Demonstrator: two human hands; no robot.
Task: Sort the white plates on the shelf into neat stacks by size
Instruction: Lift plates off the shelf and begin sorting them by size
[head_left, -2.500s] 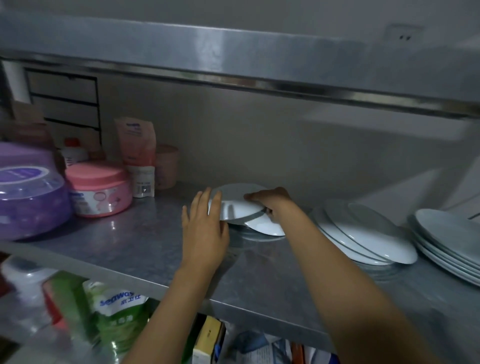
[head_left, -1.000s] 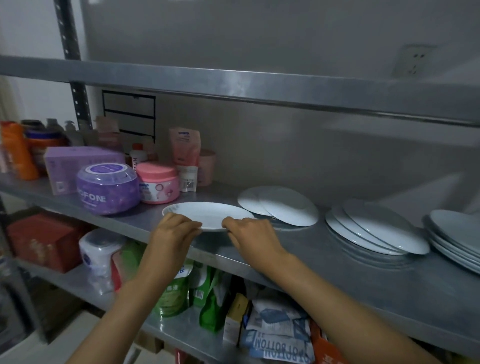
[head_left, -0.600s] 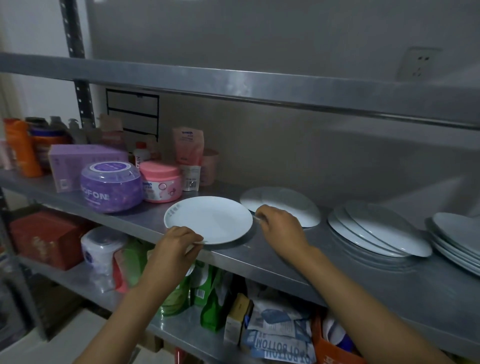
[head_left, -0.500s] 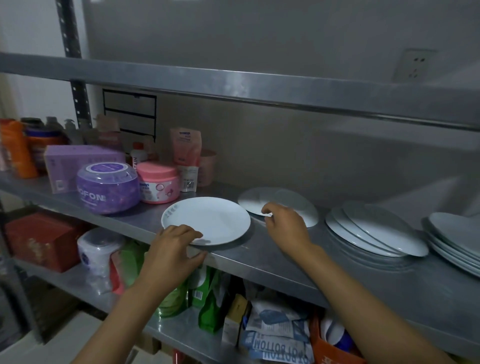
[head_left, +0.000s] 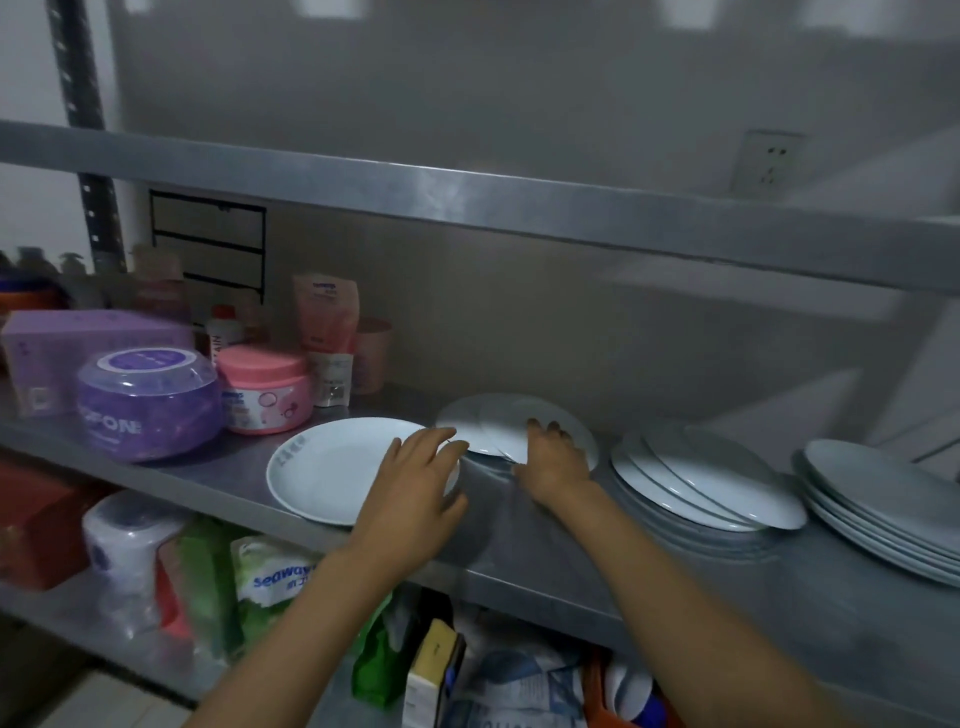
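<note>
A single small white plate (head_left: 332, 467) lies flat near the front edge of the steel shelf (head_left: 519, 551). My left hand (head_left: 415, 478) hovers over its right rim, fingers spread, holding nothing. Behind it two overlapping small plates (head_left: 493, 421) rest near the back wall. My right hand (head_left: 550, 457) lies on their near right edge, fingers on the top plate. Further right sits a slipped stack of larger plates (head_left: 711, 483), and another stack of plates (head_left: 883, 499) is at the far right.
On the left of the shelf stand a purple tub (head_left: 148, 402), a pink jar (head_left: 262, 389), a purple box (head_left: 78, 343) and pink tubes (head_left: 327, 332). An upper shelf (head_left: 467, 202) hangs overhead. The lower shelf holds packets and boxes (head_left: 270, 577).
My left hand let go of the single plate's front rim and moved right over its right edge. My right hand reached further back onto the two overlapping plates.
</note>
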